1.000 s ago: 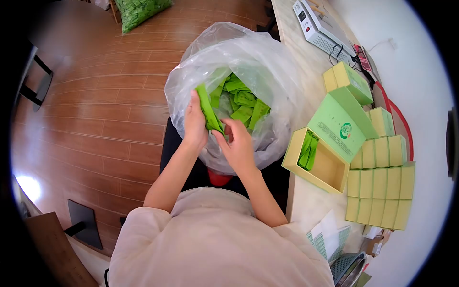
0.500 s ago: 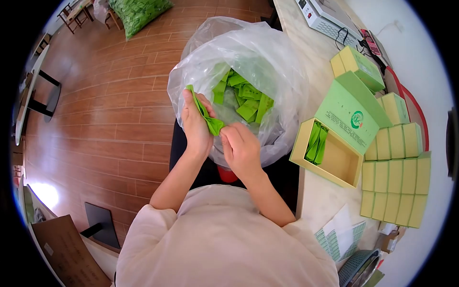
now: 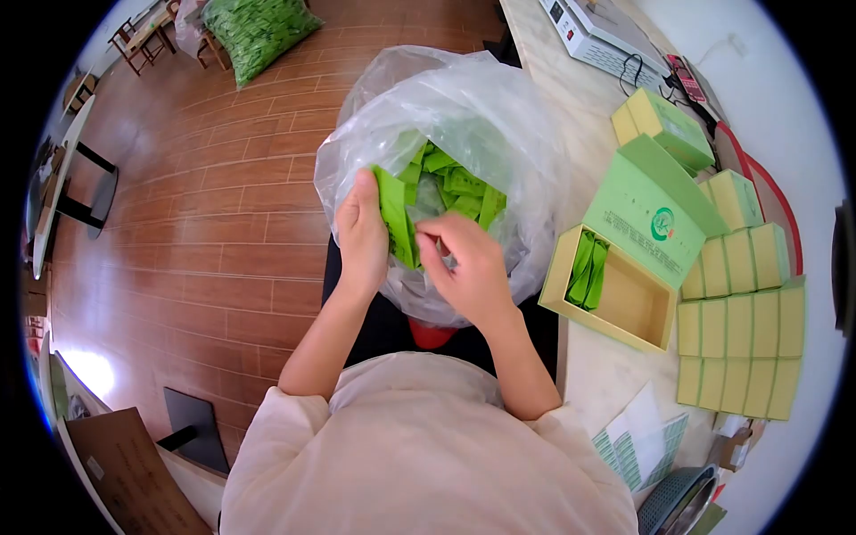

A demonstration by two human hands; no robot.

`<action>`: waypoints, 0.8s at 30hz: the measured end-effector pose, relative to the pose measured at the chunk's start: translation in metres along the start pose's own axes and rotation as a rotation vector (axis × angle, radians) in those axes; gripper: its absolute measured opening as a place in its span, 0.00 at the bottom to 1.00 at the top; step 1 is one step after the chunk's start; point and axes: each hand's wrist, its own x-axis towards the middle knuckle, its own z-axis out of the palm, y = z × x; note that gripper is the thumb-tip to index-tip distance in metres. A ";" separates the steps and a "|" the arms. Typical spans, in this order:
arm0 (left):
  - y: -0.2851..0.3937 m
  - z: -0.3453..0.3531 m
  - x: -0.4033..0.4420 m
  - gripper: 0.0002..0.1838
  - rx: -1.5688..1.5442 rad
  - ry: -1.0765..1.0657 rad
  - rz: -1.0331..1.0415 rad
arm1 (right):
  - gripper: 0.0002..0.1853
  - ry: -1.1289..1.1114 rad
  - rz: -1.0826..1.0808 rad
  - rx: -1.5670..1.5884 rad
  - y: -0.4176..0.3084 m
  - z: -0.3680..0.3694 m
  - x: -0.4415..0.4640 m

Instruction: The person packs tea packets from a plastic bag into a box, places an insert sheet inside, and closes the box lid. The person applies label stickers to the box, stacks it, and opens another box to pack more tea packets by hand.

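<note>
My left hand (image 3: pixel 361 239) is closed round a flat green packet (image 3: pixel 392 209), its thumb along the near side, just over the left rim of a clear plastic bag (image 3: pixel 374 102). At the packet's right edge my right hand (image 3: pixel 468 263) has its fingers curled in a pinch, the fingertips partly hidden. Inside the bag lie several loose green packets (image 3: pixel 464 183). To the right, an open cardboard gift box (image 3: pixel 615 334) holds a few green packets (image 3: pixel 587 269) standing at its left end; the printed lid (image 3: pixel 646 205) is folded back.
Stacked closed boxes (image 3: pixel 740 325) line the table (image 3: pixel 597 370) along the wall. An electrical appliance (image 3: pixel 602 40) with cords sits at the far end. Label sheets (image 3: pixel 642 437) and a basket (image 3: pixel 673 504) are nearer. A full bag of green packets (image 3: pixel 259 36) is at the back left.
The packet in my left hand has turned so its broad face shows more. My right hand has moved a little right and up, its fingers loosening slightly.
</note>
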 end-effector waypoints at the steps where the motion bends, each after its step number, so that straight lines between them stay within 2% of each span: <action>1: 0.001 0.004 0.003 0.23 0.023 -0.004 -0.009 | 0.05 0.034 0.066 -0.005 0.003 0.000 0.001; 2: -0.005 0.003 0.010 0.23 0.023 -0.012 -0.011 | 0.04 0.068 0.130 -0.012 0.008 0.000 0.003; 3: -0.015 -0.001 0.018 0.25 0.178 -0.122 0.061 | 0.04 0.075 0.134 -0.016 0.018 0.002 0.006; 4: -0.019 0.000 0.025 0.26 0.332 -0.235 0.134 | 0.04 0.139 0.226 -0.019 0.029 0.004 0.011; 5: -0.022 0.003 0.033 0.26 0.331 -0.248 0.134 | 0.03 0.206 0.315 -0.024 0.037 0.005 0.013; 6: -0.024 0.008 0.042 0.27 0.276 -0.171 0.078 | 0.03 0.219 0.313 -0.029 0.041 0.003 0.012; 8: -0.022 0.020 0.053 0.27 0.196 -0.050 0.017 | 0.04 0.281 0.340 0.193 0.042 0.000 0.011; 13: -0.035 0.023 0.058 0.26 0.147 -0.131 -0.073 | 0.08 0.159 0.306 0.114 0.046 0.004 0.010; 16: -0.043 0.022 0.058 0.27 0.045 -0.165 -0.067 | 0.09 0.094 0.352 0.208 0.055 0.009 0.004; 18: -0.039 0.014 0.065 0.27 -0.030 -0.069 -0.054 | 0.09 -0.054 0.485 0.114 0.049 0.005 0.000; 19: -0.037 0.010 0.069 0.27 -0.028 -0.072 -0.055 | 0.09 -0.050 0.486 0.114 0.055 0.005 -0.007; 21: -0.034 0.003 0.076 0.28 -0.059 -0.158 0.033 | 0.09 -0.032 0.508 -0.135 0.074 0.009 -0.021; 22: -0.032 0.005 0.075 0.28 -0.006 -0.168 0.074 | 0.09 -0.028 0.506 -0.135 0.073 0.008 -0.019; 24: -0.034 0.008 0.071 0.28 0.030 -0.150 0.065 | 0.10 0.132 0.496 0.033 0.069 0.009 -0.015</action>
